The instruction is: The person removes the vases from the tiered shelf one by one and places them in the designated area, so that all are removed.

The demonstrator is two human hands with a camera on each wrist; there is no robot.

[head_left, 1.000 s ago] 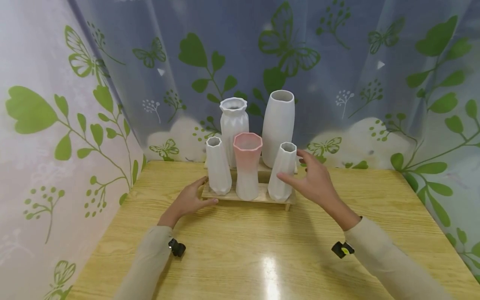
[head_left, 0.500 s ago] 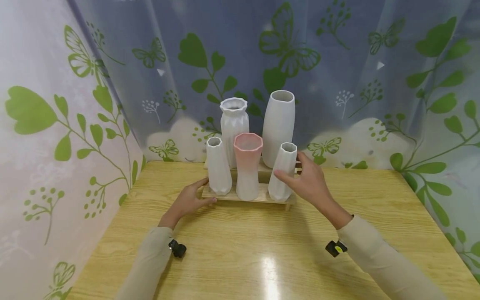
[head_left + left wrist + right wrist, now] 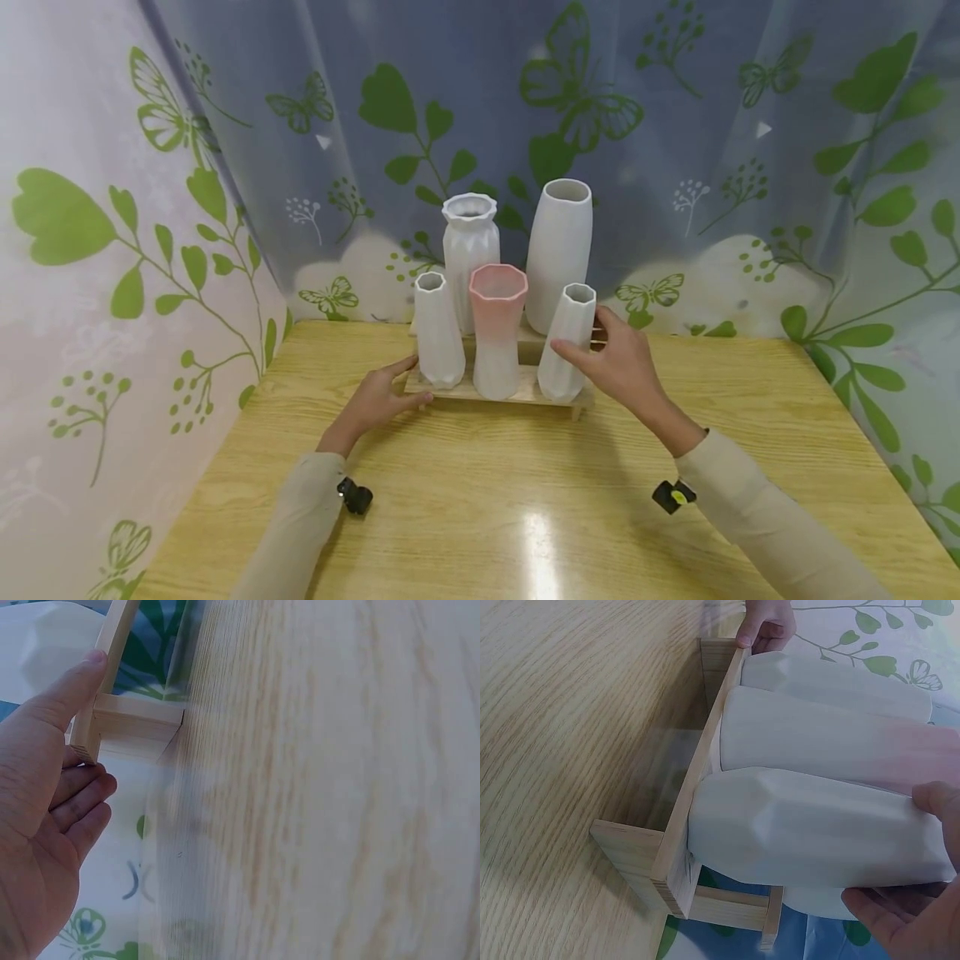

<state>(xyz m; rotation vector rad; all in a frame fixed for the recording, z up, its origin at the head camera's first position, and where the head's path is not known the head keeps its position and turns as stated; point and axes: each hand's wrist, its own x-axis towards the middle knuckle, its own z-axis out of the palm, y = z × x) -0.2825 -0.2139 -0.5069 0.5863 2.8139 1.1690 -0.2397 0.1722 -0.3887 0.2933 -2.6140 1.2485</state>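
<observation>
A two-step wooden stand (image 3: 529, 385) holds several upright vases. My left hand (image 3: 375, 400) grips the stand's left end; in the left wrist view its thumb lies on the board (image 3: 114, 645) and the fingers curl beneath. With thumb and fingers on opposite sides, my right hand (image 3: 628, 360) holds the slim white faceted vase (image 3: 562, 367) at the front right. That vase's base rests on the lower step in the right wrist view. Beside it stand a pink-to-white vase (image 3: 497, 342) in the middle and another slim white vase (image 3: 438, 342) at the left.
On the upper step behind are a white vase with a ruffled rim (image 3: 471, 246) and a taller smooth white vase (image 3: 558, 258). The stand sits near the back of a wooden table (image 3: 465, 492), close to a leaf-and-butterfly curtain (image 3: 675, 192).
My right hand has moved slightly left and closed around the front right vase. The left hand stays at the stand's end, and the vases have kept their places.
</observation>
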